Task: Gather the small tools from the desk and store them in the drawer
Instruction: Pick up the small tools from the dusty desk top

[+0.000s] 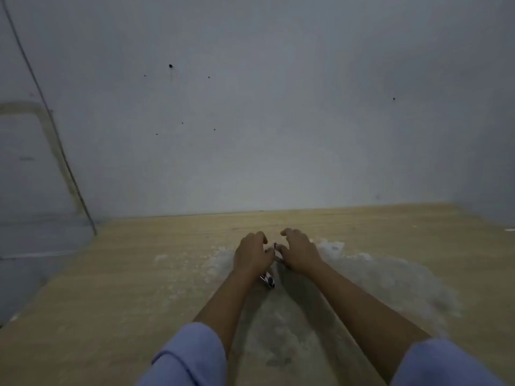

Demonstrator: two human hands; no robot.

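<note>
Both hands low centre of frame, side by side on desk (111,274); left hand (252,253) curled loosely, shiny metal tool (268,280) poking out beneath wrist, whether gripped cannot tell; right hand (299,252) curled, fingers arched, thin dark item (275,246) upright between thumbs, too small to identify; drawer out of frame; pale dusty patch (390,274) right of hands; blue sleeves (192,355) at bottom edge; grey wall (278,121) above.
</note>
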